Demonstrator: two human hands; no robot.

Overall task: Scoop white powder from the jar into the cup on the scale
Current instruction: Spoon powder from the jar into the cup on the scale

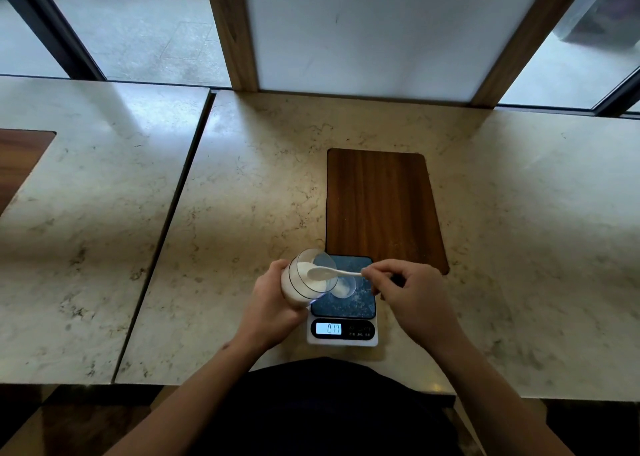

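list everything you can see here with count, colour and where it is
jar: 1, clear, holding white powder, tilted in the left hand over the scale's left edge
spoon: 1, white, bowl at the jar mouth
cup: 1, clear, on the scale platform
scale: 1, white body, dark platform, lit display, near counter edge
wooden inset: 1, brown, behind the scale
counter: 1, beige marble
left hand: 1, gripping the jar
right hand: 1, pinching the spoon handle
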